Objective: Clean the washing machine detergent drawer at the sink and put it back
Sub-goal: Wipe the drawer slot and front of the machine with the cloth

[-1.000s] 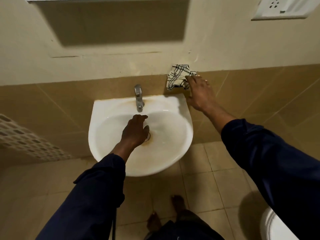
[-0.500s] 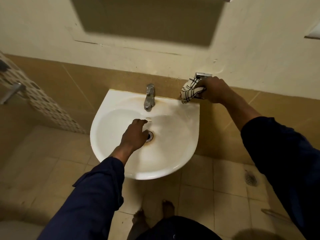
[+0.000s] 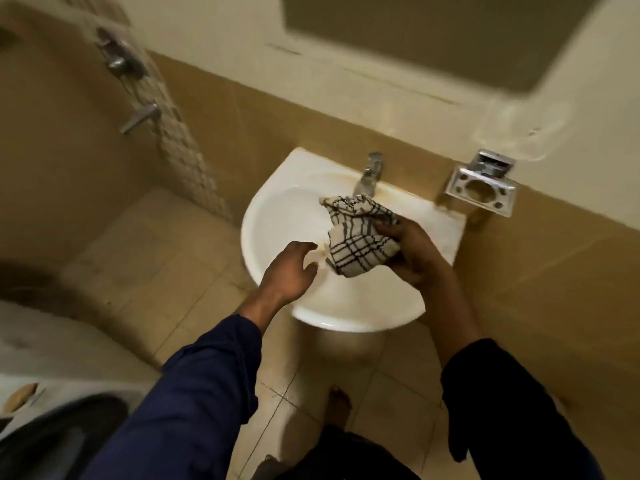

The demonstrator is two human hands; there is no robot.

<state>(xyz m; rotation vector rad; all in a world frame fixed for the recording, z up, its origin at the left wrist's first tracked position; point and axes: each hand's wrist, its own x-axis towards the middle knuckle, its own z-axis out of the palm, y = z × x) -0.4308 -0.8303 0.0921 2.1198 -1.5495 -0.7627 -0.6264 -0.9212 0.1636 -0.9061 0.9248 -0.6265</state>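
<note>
The white sink (image 3: 266,216) hangs on the tiled wall, its chrome tap (image 3: 369,174) at the back. My right hand (image 3: 415,258) is shut on a crumpled black-and-white checked cloth (image 3: 356,237), held over the right half of the basin. My left hand (image 3: 287,271) reaches over the basin's left side with its fingers curled near the drain. A small pale piece (image 3: 312,258) shows between its thumb and fingers; blur hides whether it is gripped. No whole detergent drawer is visible.
An empty chrome holder (image 3: 481,188) is fixed to the wall right of the sink. Wall taps (image 3: 138,119) sit at the left beside a mosaic strip. The white washing machine (image 3: 52,403) fills the lower left corner. Bare feet stand on the tiled floor below.
My right hand took the checked cloth off the chrome holder and brought it down over the basin. My view swung left and tilted. My left hand stayed near the drain.
</note>
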